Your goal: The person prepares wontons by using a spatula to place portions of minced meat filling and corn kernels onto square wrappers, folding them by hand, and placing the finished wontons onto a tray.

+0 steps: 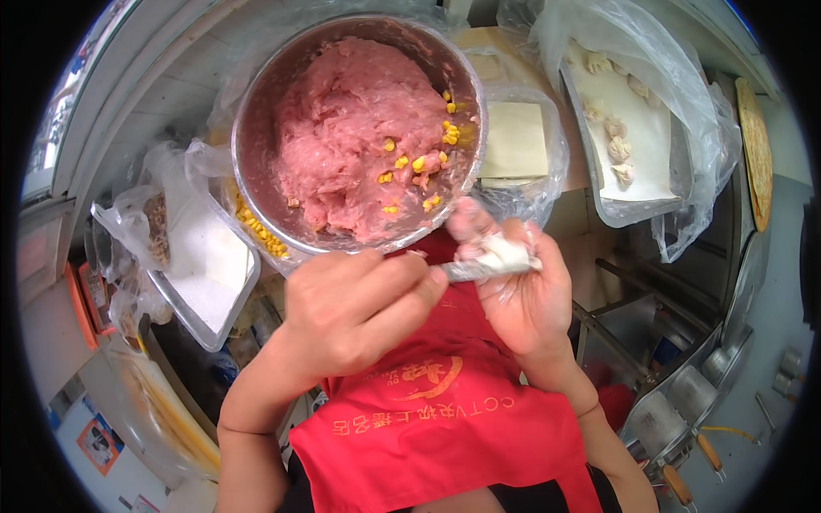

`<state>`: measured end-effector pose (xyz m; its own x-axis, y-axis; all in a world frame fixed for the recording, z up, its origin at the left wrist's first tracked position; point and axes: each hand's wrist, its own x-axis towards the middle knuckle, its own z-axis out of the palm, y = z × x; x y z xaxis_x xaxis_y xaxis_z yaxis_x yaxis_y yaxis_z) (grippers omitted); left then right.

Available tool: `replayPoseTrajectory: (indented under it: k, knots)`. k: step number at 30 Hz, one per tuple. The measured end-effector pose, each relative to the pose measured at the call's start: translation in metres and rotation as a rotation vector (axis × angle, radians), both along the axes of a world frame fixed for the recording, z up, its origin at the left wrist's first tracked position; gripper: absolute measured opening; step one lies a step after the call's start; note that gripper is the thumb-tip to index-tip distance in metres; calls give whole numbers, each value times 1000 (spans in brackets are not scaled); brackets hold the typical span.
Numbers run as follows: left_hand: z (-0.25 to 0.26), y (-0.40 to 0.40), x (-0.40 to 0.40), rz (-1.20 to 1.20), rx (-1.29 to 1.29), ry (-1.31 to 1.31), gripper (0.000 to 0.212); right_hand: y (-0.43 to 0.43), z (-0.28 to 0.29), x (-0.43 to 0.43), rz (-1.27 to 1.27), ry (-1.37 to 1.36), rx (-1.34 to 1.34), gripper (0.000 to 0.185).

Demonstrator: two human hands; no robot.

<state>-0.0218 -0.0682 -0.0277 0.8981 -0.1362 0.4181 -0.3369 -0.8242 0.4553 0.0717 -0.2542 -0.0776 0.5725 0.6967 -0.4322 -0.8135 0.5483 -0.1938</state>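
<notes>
A large steel bowl (238, 138) of pink minced meat (359, 122) stands in front of me, with yellow corn kernels (418, 164) on its near right part. My left hand (365, 308), below the bowl, is closed around a flat narrow spatula (463, 272). The spatula's tip lies against a white dough wrapper (503, 253) in my right hand (529, 295). Motion blurs the fingers of my right hand, and the wrapper is partly folded or crumpled. A square stack of pale wrappers (513, 141) rests on plastic right of the bowl.
At right, a metal tray (612, 215) under clear plastic holds several wontons (619, 149). A lined tray (205, 288) and bagged brown filling (156, 224) are at left. More corn (260, 227) lies by the bowl's lower left. Wood-handled wire baskets (677, 484) are at lower right.
</notes>
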Motion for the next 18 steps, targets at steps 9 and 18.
replayPoseTrajectory:
  k: [9,18]
  knots:
    - [-4,-3,-5,78,106,-53,21,8,-4,1,-80,45,73,18]
    - [28,25,-3,385,271,280,23,-43,-16,80,-513,-866,-290,22]
